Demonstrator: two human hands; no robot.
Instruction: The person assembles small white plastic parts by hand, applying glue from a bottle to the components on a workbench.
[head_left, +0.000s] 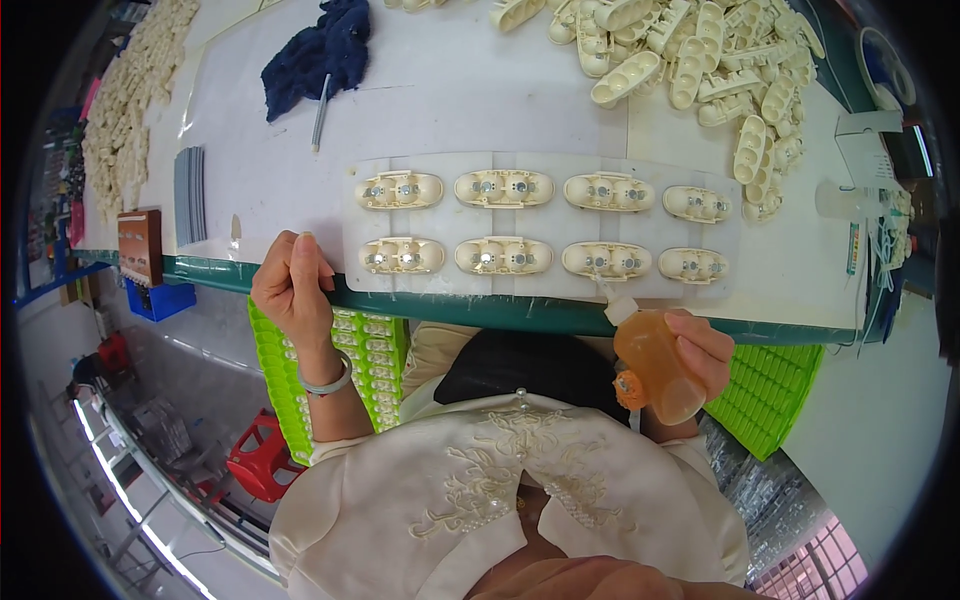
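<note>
Right hand (700, 345): closed around an amber squeeze bottle (655, 365) with a white nozzle, held tilted just below the green table edge (480, 310). Nozzle tip pointing up and left, close to the near edge of the translucent fixture sheet (545, 285), beside the third housing of the near row.

Left hand (293, 285): fingers curled loosely, holding nothing visible, resting at the table edge just beside the left end of the fixture sheet. Pale bangle (328, 382) on the wrist.

Fixture sheet: flat on the white table surface (440, 100), flush with the near edge. Eight cream plastic housings (503, 256) seated on it in two rows of four, open side up, each showing two round recesses with metallic parts inside.

Far right of the table: loose heap of cream housings (700, 60), some upside down, some on edge. Far left: second long pile of cream parts (130, 90).

Far centre-left: dark blue cloth (315, 55), with a thin grey pen-like tool (320, 112) lying just beside it. Stack of grey strips (189, 193) left of the fixture sheet; brown box (140, 245) at the left table corner.

Under the table: bright green trays (370, 365) on both sides of the lap; red stool (262, 458) on the floor to the left.
</note>
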